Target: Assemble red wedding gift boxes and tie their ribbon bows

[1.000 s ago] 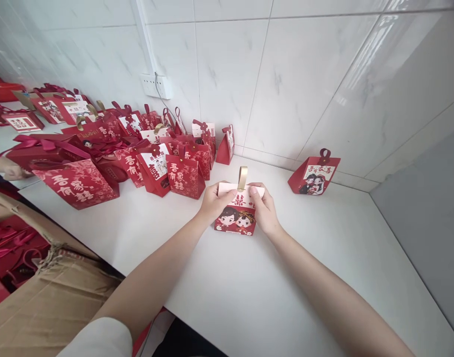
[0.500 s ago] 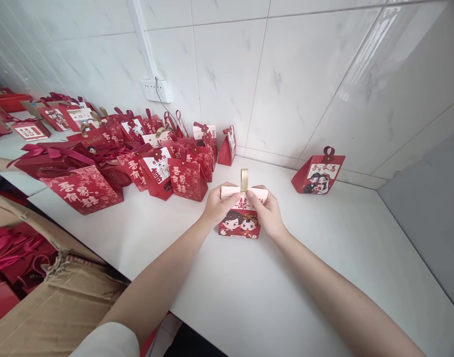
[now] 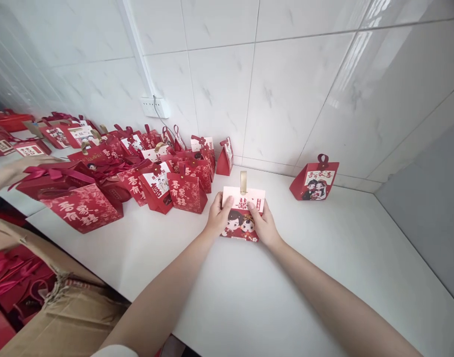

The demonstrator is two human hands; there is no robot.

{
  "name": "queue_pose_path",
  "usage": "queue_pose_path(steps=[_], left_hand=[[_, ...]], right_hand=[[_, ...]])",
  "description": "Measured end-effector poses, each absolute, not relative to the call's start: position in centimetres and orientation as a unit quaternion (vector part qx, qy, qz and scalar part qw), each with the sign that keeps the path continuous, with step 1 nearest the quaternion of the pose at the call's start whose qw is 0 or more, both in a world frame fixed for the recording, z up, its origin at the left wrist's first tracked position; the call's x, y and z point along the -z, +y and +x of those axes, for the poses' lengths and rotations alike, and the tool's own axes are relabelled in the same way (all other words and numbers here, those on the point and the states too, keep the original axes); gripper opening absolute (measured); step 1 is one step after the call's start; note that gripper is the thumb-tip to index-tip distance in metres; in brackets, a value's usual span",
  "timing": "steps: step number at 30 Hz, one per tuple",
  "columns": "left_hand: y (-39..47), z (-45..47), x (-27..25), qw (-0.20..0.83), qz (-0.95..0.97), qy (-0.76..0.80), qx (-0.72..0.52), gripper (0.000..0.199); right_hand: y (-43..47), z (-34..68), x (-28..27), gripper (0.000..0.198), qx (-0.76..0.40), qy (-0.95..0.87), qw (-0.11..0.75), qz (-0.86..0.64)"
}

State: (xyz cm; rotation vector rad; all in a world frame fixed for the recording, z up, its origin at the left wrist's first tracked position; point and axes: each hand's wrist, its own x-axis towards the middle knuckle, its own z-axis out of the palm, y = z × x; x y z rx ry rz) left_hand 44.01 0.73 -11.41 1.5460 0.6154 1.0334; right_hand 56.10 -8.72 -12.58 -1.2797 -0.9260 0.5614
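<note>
A small red and white gift box (image 3: 239, 228) with a cartoon couple on its front stands upright on the white table. From its top rises a gold ribbon loop (image 3: 244, 182). My left hand (image 3: 218, 215) grips the box's left side, thumb on the front. On the opposite side my right hand (image 3: 264, 221) holds it too, its thumb pressed on the front near the printed red characters. The fingers behind the box are hidden.
Several red gift boxes (image 3: 188, 193) crowd the table's left side, by the tiled wall. Another box (image 3: 316, 181) stands at the back right. An open cardboard carton (image 3: 67, 317) with red boxes sits lower left. Another person's hand (image 3: 26, 166) reaches in at far left.
My thumbs have slid down from the box's top edge onto its front, uncovering the white flap. The view has tilted up slightly. At far left, another person's hand has come further into view.
</note>
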Motion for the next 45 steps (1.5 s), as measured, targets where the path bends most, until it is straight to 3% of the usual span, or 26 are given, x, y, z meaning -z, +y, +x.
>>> queue_pose_path(steps=[4, 11, 15, 21, 27, 35, 45], left_hand=[[1.9, 44.6, 12.9, 0.536, 0.677, 0.307, -0.400, 0.045], [3.9, 44.6, 13.8, 0.606, 0.618, 0.295, -0.405, 0.044], [4.4, 44.4, 13.8, 0.603, 0.640, 0.285, -0.382, 0.039], [3.8, 44.5, 13.2, 0.581, 0.691, 0.225, -0.367, 0.045], [4.9, 44.1, 13.1, 0.570, 0.715, 0.238, -0.327, 0.046], [6.0, 43.4, 13.6, 0.602, 0.734, 0.183, -0.256, 0.039], [4.9, 43.4, 12.7, 0.577, 0.757, 0.189, -0.241, 0.042]], right_hand=[[-8.0, 57.8, 14.6, 0.051, -0.271, -0.409, 0.631, -0.601], [-7.1, 59.9, 15.0, 0.048, -0.365, -0.365, 0.675, -0.527], [-7.1, 60.6, 14.9, 0.049, -0.351, -0.310, 0.714, -0.520], [-7.7, 61.4, 15.1, 0.041, -0.321, -0.423, 0.628, -0.569], [-7.4, 61.4, 15.0, 0.046, -0.359, -0.440, 0.642, -0.515], [-7.8, 62.4, 15.4, 0.044, -0.251, -0.424, 0.592, -0.637], [-7.8, 63.5, 15.0, 0.059, -0.319, -0.340, 0.655, -0.594]])
